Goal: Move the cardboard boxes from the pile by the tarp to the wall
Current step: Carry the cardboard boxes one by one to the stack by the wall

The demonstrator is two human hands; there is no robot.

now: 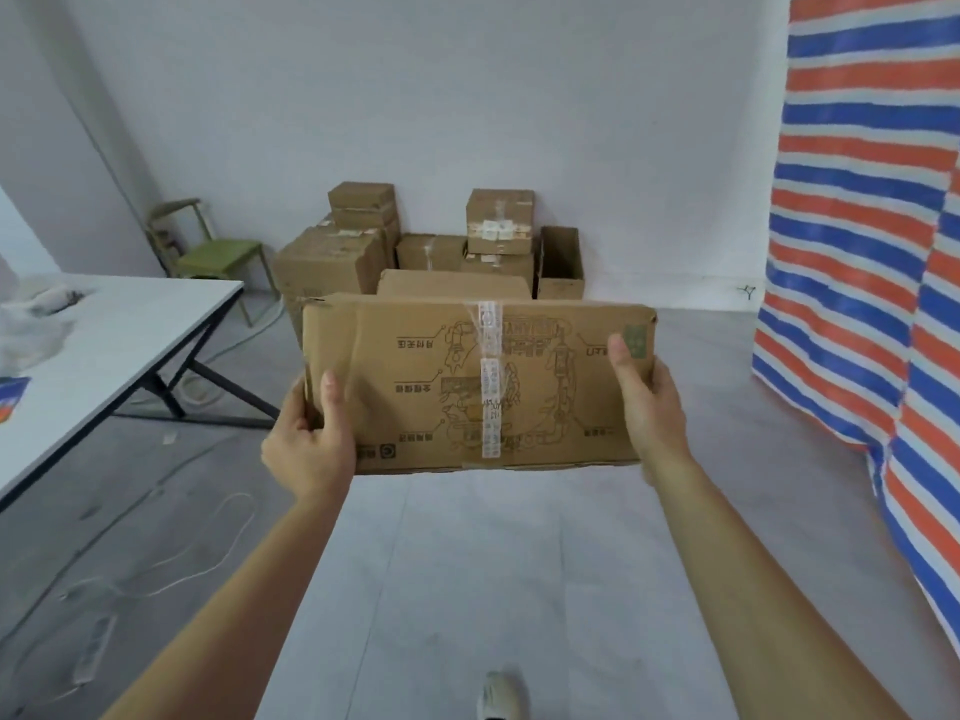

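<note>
Fingers point(331, 402) round printed box point(415, 366); stacked boxes point(332, 262) ahead, table point(130, 324) left, tarp point(857, 200) right.

Between our left hand point(309, 439) and right hand point(649, 402) sits the box point(478, 381); beyond them, a pile point(431, 246); surface point(104, 330) leftward, tarp point(857, 252) rightward.

A flat, brown, rectangular cardboard box point(415, 366), printed with dark line drawings and characters and crossed by a strip of clear tape point(488, 356), is hanging roughly level in the air, its broad face turned up. The left hand point(311, 439) is gripping its left edge and the right hand point(644, 392) its right edge. Beyond it, a stack of plain brown cardboard boxes point(332, 262) is sitting against the white wall point(519, 96), an open box point(561, 262) standing at its right end. The red, blue and white striped tarp point(857, 200) is hanging well off to the right.
</note>
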